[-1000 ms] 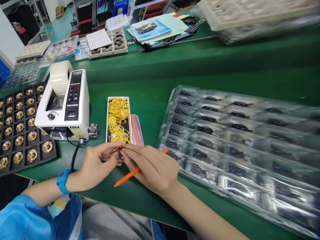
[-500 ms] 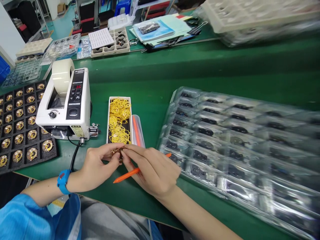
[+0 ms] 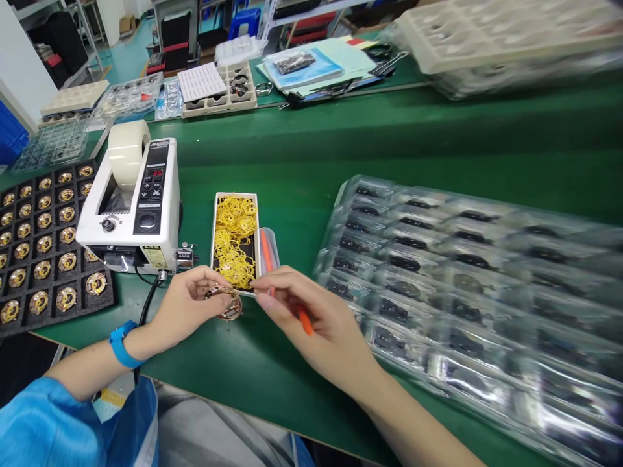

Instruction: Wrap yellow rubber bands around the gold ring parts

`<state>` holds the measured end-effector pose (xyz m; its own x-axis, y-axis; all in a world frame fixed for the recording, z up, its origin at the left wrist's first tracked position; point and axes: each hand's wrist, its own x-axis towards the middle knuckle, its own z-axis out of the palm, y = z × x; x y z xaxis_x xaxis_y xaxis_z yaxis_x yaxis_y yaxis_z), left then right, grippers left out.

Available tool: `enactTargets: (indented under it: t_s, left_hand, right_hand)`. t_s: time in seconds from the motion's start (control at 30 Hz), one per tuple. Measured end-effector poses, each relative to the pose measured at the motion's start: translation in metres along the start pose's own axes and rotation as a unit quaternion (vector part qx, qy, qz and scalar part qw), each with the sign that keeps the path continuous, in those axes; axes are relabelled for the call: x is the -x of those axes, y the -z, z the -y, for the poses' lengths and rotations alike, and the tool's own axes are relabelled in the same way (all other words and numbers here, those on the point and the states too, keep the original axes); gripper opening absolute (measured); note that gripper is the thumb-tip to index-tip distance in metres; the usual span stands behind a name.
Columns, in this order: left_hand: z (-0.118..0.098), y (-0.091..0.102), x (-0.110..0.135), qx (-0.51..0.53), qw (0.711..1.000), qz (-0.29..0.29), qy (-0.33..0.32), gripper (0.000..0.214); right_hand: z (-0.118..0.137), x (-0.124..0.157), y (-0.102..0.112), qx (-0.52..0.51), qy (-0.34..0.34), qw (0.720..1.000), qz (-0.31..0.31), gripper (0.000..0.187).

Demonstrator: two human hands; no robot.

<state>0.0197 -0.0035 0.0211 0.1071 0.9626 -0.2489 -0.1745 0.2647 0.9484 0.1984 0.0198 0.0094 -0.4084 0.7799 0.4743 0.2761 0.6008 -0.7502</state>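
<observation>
The two hands have just come apart: half a second ago both met over one small piece near the middle of the frame, and now the left hand alone pinches that round metal part between thumb and fingers, just below the centre-left of the frame. More of its gold-coloured ring is uncovered, since the right hand has drawn off to the right. That hand is closed around an orange pen-like tool, which has swung over: its long end pointed to the lower left before, whereas an orange end now shows toward the lower right. Its fingertips are by the lower right corner of the white-edged box of yellow rings; whether they pinch anything small there I cannot tell. For the work in hand, this looks like a break in the two-handed handling, with the part merely kept steady above the green surface. The black foam tray at the left, the white tape dispenser beside it and the clear tray at the right show no evident change.
</observation>
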Motion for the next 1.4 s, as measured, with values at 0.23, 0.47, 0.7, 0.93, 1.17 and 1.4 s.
enactTargets:
  t_s: [0.23, 0.47, 0.7, 0.93, 1.17, 1.4]
  left_hand:
    - [-0.006, 0.0, 0.002, -0.005, 0.999, 0.043, 0.03, 0.029]
    - [-0.008, 0.0, 0.001, -0.052, 0.998, 0.013, 0.015, 0.022]
    - [-0.007, -0.002, 0.001, -0.053, 0.998, 0.034, 0.017, 0.018]
    - [-0.007, 0.0, 0.001, 0.004, 0.998, 0.011, 0.064, 0.034]
    - [-0.006, -0.001, 0.0, 0.027, 0.998, 0.02, 0.059, 0.04]
    - [-0.002, -0.002, -0.001, 0.016, 0.999, -0.009, 0.032, 0.045]
  right_hand:
    - [0.0, 0.001, -0.006, -0.008, 0.085, 0.995, 0.051, 0.012]
    - [-0.003, 0.006, -0.01, 0.093, 0.114, 0.987, 0.059, 0.012]
    - [0.004, 0.006, -0.009, -0.066, -0.009, 0.99, 0.124, 0.021]
    - [0.004, 0.008, -0.009, -0.12, -0.161, 0.962, 0.186, 0.033]
    - [0.005, 0.007, -0.012, -0.152, -0.202, 0.952, 0.171, 0.046]
    - [0.006, 0.0, -0.014, -0.322, -0.344, 0.866, 0.165, 0.058]
